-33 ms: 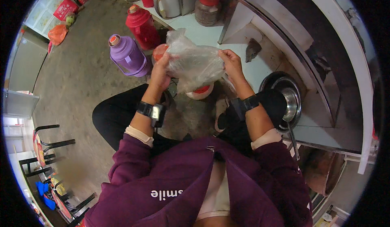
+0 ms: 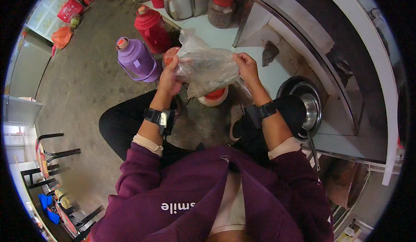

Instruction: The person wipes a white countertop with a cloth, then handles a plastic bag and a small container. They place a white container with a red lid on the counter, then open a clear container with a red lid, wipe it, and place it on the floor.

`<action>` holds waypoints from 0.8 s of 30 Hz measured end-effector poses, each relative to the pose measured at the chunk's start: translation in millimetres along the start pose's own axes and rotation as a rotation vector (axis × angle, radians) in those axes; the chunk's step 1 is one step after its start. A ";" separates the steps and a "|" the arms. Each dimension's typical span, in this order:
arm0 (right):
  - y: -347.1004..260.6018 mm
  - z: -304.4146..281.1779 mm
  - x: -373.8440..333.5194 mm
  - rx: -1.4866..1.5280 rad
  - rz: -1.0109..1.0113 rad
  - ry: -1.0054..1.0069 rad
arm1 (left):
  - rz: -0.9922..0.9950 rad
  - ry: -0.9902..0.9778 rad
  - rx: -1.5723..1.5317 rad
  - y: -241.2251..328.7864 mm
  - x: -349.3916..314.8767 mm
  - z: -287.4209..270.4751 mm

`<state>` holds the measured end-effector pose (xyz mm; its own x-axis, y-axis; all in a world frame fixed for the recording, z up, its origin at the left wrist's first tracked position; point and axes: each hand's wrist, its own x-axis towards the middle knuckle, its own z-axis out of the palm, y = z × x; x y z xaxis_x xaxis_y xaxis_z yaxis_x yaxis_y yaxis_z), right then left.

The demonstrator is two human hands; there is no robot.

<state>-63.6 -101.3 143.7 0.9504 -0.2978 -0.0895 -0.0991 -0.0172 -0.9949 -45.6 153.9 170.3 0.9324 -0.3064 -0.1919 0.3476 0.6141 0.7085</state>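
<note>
A thin clear plastic bag [image 2: 207, 66] is stretched crumpled between my hands, above the floor in front of my knees. My left hand [image 2: 170, 78] is closed on its left edge. At the upper right corner, the thumb and fingers of my right hand [image 2: 247, 68] pinch the plastic. Partly covered by the bag, a white tub [image 2: 213, 101] with red on top stands below it. Behind my left hand shows a round red-topped container [image 2: 170, 55], mostly hidden. I cannot make out anything inside the bag.
A purple thermos flask [image 2: 138, 61] and a red thermos flask [image 2: 152, 32] stand left of the bag. Farther back are a white jug [image 2: 180, 4] and a red-lidded jar [image 2: 221, 13]. Metal basins [image 2: 310, 112] sit beside my right knee; chairs [image 2: 54, 155] stand left.
The bag's lower part has shifted slightly left, showing more of the tub's red top. Both hands keep their grip, the left moving only a little.
</note>
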 end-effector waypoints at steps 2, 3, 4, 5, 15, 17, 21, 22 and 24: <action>-1.3 2.4 -0.2 -0.205 -0.183 0.012 | -0.077 -0.038 0.039 6.6 -4.1 0.9; -1.3 6.7 -2.1 -0.294 -0.344 0.034 | -0.059 -0.098 0.077 8.4 -4.3 1.6; -1.3 12.1 -3.9 -0.398 -0.431 0.053 | -0.041 -0.161 0.117 9.1 -4.0 2.3; -2.4 12.8 -6.6 -0.271 -0.435 -0.075 | -0.030 -0.171 0.157 8.5 -2.7 3.0; -19.4 11.7 -4.2 0.136 -0.158 -0.006 | 0.194 -0.084 0.348 9.8 10.0 -19.0; -22.3 11.7 -8.0 0.373 0.027 -0.098 | 0.163 -0.076 0.405 13.2 11.6 -19.9; -28.5 21.4 -16.0 0.576 0.001 -0.220 | 0.420 -0.181 0.815 14.1 10.1 1.5; -30.4 23.7 -16.6 0.616 0.030 -0.253 | 0.324 -0.196 0.812 12.3 3.8 8.8; -33.2 28.4 -18.4 0.624 0.063 -0.270 | 0.175 -0.190 0.875 11.8 -1.9 25.3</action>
<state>-69.4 -68.1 177.1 0.9967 -0.0297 -0.0761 -0.0457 0.5702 -0.8202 -45.8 143.3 196.3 0.9057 -0.4230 0.0267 -0.0686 -0.0843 0.9941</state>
